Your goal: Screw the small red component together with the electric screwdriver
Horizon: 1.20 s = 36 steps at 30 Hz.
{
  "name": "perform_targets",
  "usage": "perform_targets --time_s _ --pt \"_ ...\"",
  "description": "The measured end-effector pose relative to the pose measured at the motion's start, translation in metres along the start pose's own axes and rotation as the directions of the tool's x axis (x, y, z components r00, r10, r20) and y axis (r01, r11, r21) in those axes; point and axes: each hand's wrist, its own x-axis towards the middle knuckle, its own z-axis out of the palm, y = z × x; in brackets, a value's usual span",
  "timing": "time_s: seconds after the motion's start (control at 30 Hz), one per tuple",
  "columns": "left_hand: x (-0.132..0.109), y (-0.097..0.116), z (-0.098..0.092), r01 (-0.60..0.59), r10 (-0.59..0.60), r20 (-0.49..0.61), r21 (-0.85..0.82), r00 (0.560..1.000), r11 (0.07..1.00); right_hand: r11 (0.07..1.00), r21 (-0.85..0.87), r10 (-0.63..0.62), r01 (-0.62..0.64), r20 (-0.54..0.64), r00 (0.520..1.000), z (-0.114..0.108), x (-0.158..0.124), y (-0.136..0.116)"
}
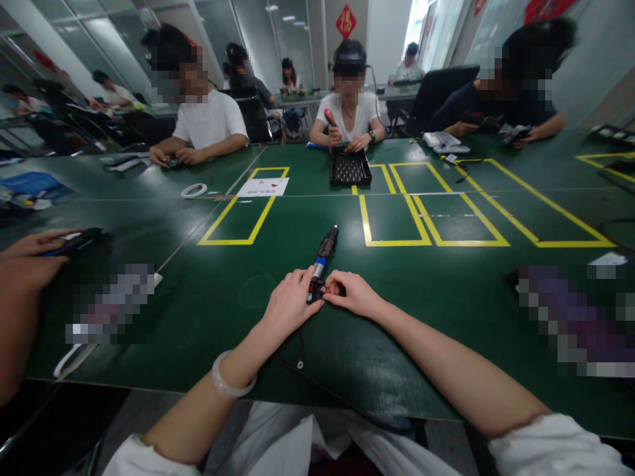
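An electric screwdriver [326, 248] with its thin bit pointing away from me lies on the green table. Its front is dark, a silver and blue section follows, and red and dark inner parts show at the near end. My left hand [292, 297] is closed on that near end, thumb below and fingers along the side. From the right, my right hand [354, 294] is closed in a pinch at the same end, on a small orange-red part [326, 290]. My fingers hide some of the near end, so how the part joins the screwdriver cannot be seen.
Yellow tape rectangles [397, 242] mark the green table [223, 357]. A black tray [350, 173] with small pieces stands opposite, before a co-worker. White paper [264, 187] and a tape roll [193, 190] lie left of it. Another person's hand [34, 248] is at far left. A cable [300, 347] runs below my hands.
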Motion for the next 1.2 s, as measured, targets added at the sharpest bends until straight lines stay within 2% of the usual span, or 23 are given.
perform_targets --time_s 0.17,0.37,0.63,0.9,1.2 --pt "0.0 -0.0003 0.001 0.0 0.0 0.004 -0.014 1.0 1.0 0.999 -0.035 -0.019 0.019 0.006 1.0 0.0017 -0.001 0.0003" --pt "-0.0001 0.0022 0.0004 0.008 -0.008 0.006 0.001 1.0 1.0 0.983 -0.171 -0.06 0.064 0.025 0.998 0.0055 0.0028 -0.0014" --pt "-0.0014 0.002 0.0026 0.013 -0.013 0.003 -0.001 1.0 1.0 0.999 -0.008 -0.053 0.053 0.024 0.998 0.0059 0.0004 0.001" --pt "-0.0035 0.0012 0.0035 0.037 -0.038 -0.008 -0.046 0.999 0.998 0.994 -0.046 -0.099 0.099 0.009 0.995 0.0051 -0.0022 0.0017" --pt "-0.0033 0.0019 0.0032 0.037 -0.037 -0.017 -0.019 0.999 0.999 0.98 -0.098 -0.17 0.171 0.022 0.985 0.0045 0.0001 0.0052"
